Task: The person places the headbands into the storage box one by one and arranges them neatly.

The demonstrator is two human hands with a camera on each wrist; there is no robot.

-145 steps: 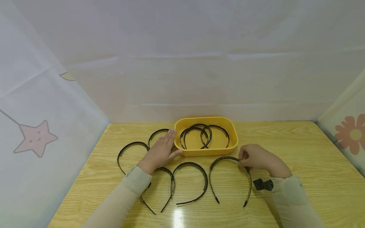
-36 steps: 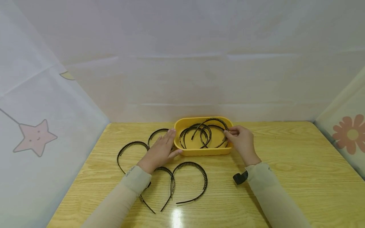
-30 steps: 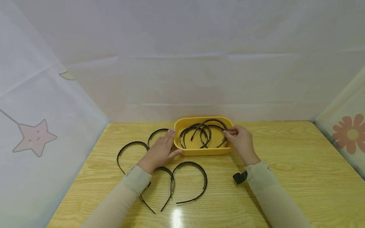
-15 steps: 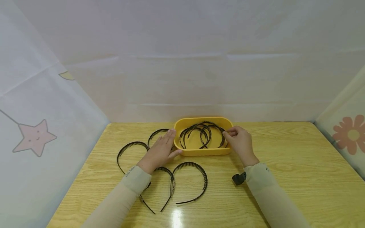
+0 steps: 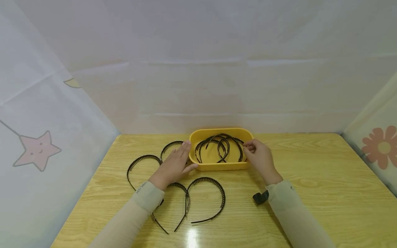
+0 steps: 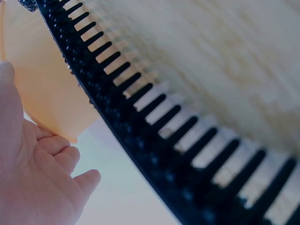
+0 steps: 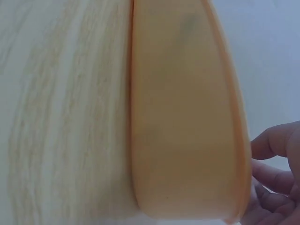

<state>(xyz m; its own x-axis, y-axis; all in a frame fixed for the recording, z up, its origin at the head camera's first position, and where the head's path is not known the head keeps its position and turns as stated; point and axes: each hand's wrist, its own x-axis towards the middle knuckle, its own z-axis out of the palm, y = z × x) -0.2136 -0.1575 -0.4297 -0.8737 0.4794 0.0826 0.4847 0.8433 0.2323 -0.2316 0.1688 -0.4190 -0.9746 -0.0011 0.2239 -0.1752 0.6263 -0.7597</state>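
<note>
Working both ends of the long, round-cornered yellow plastic tray (image 5: 223, 167) now, with dark looped headbands overlapping inside. At nine o'clock, the bare left hand (image 5: 172, 168): flat, straight-fingered, laid against the tray's end, apparently as a brace. Over at three o'clock, the bare right hand (image 5: 261, 159), curled at the rim, close beside a thin black toothed plastic headband (image 5: 241, 153) inside the tray. Pinching or merely touching? Impossible to tell, with the fingertips partly hidden behind the rim in the right wrist view.

Looking, at a guess, like a matter of bedding that band down neatly. So press lightly from nine o'clock, just enough to stop any sliding on the pale yellow wood-grain table (image 5: 310, 172). Guide the curve down towards ten, below the rim. Careful of teeth snagging on the crossing loops! Better to lift and turn a touch than to push. Then part thumb and finger fully before backing out towards four, to avoid flicking the band loose.

And mind the cream left sleeve (image 5: 149, 196), right across the loose black toothed headbands (image 5: 224, 197) spread from six to nine o'clock, some overlapping. No sweeping those aside.
</note>
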